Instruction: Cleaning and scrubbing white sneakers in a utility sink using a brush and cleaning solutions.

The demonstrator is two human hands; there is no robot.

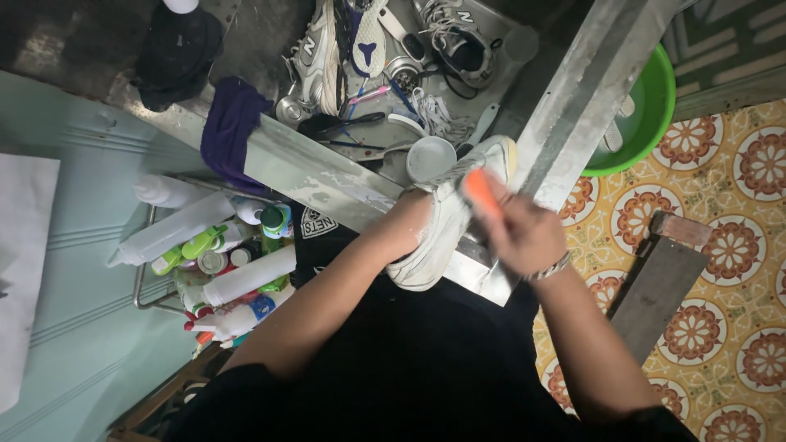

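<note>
A white sneaker [449, 214] rests on the front corner of a metal sink [327, 176], sole edge toward me. My left hand [412, 214] is pushed inside the shoe, so its fingers are hidden. My right hand [524, 233], blurred and wearing a metal bracelet, grips an orange-handled brush [479, 190] against the shoe's side.
Inside the sink lie grey sneakers [458, 37], an insole [368, 37], laces, brushes and a white cup [430, 157]. A purple cloth [229, 131] hangs over the rim. A wire rack of bottles [221, 262] stands left, a green basin [647, 115] right, a wooden stool [659, 278] on patterned tiles.
</note>
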